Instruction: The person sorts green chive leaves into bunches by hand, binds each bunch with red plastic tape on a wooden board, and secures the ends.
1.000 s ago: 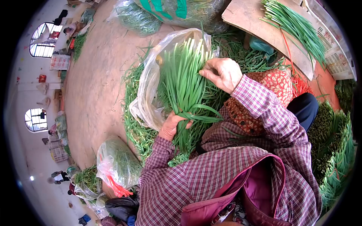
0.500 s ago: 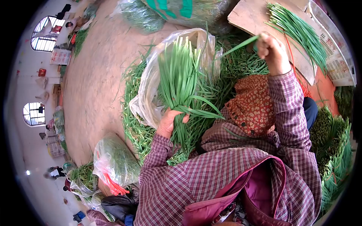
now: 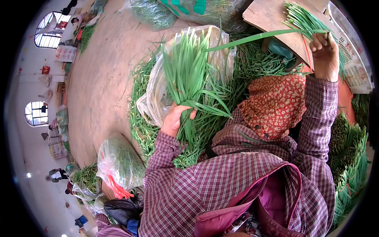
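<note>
My left hand [image 3: 172, 120] is closed round the lower, leafy part of a bunch of garlic chives [image 3: 185, 75], pale stem ends pointing away from me. The bunch lies over an open clear plastic bag [image 3: 152, 89]. Out to the right, my right hand [image 3: 327, 57] pinches the end of one long chive leaf [image 3: 262, 36]. That leaf stretches nearly level from the bunch to my fingers. Some bent leaves stick out sideways beside my left thumb.
Loose chive leaves [image 3: 256, 59] cover the floor around the bag. A board [image 3: 270, 17] at upper right bears another chive bundle [image 3: 302, 15], beside a white crate [image 3: 351, 43]. A filled plastic bag [image 3: 124, 160] stands at left; stacked bundles [image 3: 347, 170] lie at right.
My right hand has moved right and slightly down, drawing the leaf out into a long, nearly straight line. My left hand keeps its hold on the bunch.
</note>
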The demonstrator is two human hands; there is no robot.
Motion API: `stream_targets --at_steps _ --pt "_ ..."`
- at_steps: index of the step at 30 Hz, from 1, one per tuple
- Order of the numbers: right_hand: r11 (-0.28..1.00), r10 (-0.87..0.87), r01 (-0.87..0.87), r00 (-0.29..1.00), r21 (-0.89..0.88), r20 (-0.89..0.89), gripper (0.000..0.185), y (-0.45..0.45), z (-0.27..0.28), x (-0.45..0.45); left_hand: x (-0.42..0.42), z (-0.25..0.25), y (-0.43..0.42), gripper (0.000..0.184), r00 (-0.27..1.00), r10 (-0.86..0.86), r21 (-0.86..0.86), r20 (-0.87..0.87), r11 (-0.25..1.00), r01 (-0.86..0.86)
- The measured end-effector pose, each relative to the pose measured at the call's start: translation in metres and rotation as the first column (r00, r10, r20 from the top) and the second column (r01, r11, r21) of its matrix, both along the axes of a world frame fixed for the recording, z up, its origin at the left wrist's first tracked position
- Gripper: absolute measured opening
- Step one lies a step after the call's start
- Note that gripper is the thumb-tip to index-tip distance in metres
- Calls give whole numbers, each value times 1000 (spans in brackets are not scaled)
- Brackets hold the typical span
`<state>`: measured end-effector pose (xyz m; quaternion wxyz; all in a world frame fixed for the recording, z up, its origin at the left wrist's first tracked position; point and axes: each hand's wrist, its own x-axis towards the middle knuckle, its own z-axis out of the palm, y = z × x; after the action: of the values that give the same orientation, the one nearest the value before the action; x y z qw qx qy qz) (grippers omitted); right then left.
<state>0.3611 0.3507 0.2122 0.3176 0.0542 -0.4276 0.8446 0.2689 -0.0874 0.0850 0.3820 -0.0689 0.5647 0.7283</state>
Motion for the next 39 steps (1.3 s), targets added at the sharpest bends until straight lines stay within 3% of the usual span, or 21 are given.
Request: stream_targets --at_steps 1,4,5,7,9,10,11,13,15,17,21,22,23,27,31,35,39 --pt "1000 0 0 1000 -1 -2 17 3 3 3 -1 0 0 28 1000 0 -1 -2 1000 0" --pt "970 -47 21 994 -242 -102 13 27 14 17 -2 -1 -4 26 999 -47 62 1 997 47" --pt "942 149 -228 942 -248 -301 11 37 21 19 -1 -3 -5 26 1000 -7 40 -5 999 7" --pt "892 197 -315 917 -324 -348 11 79 26 31 -2 -6 -10 26 999 36 21 -14 999 -36" --pt "923 128 -221 948 -316 -290 12 92 27 40 -3 -10 -14 25 999 28 15 -24 999 -28" --pt "958 -142 117 987 -262 -78 12 80 35 36 -3 -8 -13 25 999 31 17 -25 999 -31" --pt "864 -479 494 867 -100 139 15 61 30 28 -3 -6 -12 24 999 28 6 -30 1000 -28" --pt "942 -216 146 953 301 213 20 50 0 26 -1 -2 -9 24 999 24 -6 -36 1000 -24" --pt "644 -424 -36 814 764 397 23 17 -13 14 0 1 -5 29 998 29 -17 -64 999 -30" --pt "191 -464 -125 862 974 202 24 -29 -15 -3 1 -2 -6 32 997 10 -18 -82 1000 -12" --pt "115 -364 81 931 990 -34 21 -78 -16 -36 2 -2 -3 39 987 -85 -77 -140 994 74" --pt "-13 -357 188 916 982 -181 19 -87 -15 -44 4 2 0 39 986 -89 -77 -138 994 79" --pt "-92 -392 165 900 982 -188 19 -96 -11 -50 7 8 4 38 976 -123 -92 -180 990 108" --pt "-158 -282 235 920 959 -271 20 -115 -14 -88 12 17 13 40 952 -230 -154 -204 967 201" --pt "-369 -198 127 957 921 -211 20 -123 -23 -106 18 17 19 40 953 -215 -90 -216 976 199" --pt "-373 -159 21 984 927 -86 20 -120 -39 -109 16 16 19 39 926 -295 -93 -234 955 281" --pt "-330 -229 156 944 931 -239 18 -111 -56 -110 15 8 18 41 930 -298 -79 -216 955 287"
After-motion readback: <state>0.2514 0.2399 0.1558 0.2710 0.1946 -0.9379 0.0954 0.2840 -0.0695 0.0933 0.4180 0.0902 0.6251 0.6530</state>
